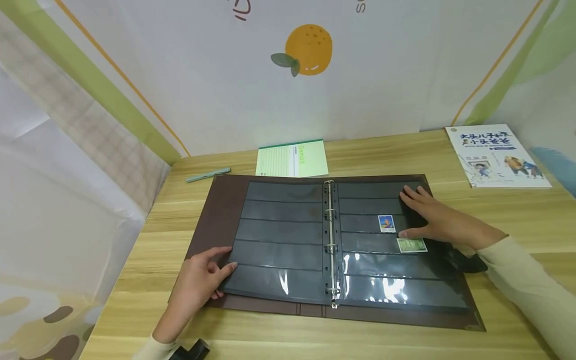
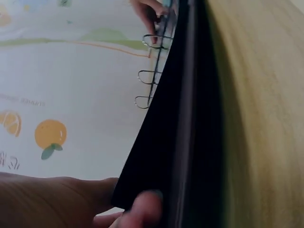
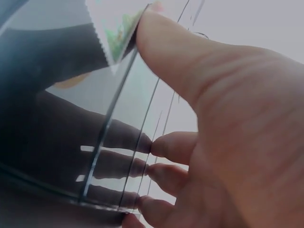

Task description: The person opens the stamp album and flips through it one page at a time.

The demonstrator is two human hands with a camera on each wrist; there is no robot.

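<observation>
While the album (image 1: 328,245) lies open on the table (image 1: 517,215), the left hand (image 1: 198,282) pinches its left page and the right hand (image 1: 438,220) lies flat, thumb seemingly touching 1 green stamp (image 1: 411,245).

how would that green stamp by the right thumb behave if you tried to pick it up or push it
The green stamp looks paper-thin and probably very light. It would likely slide on the glossy album page under the right hand, and lying flat, its edge may resist a pinch.

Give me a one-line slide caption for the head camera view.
Right hand rests flat on a stamp album page beside a green stamp, while the left hand holds the opposite page's corner.
</observation>
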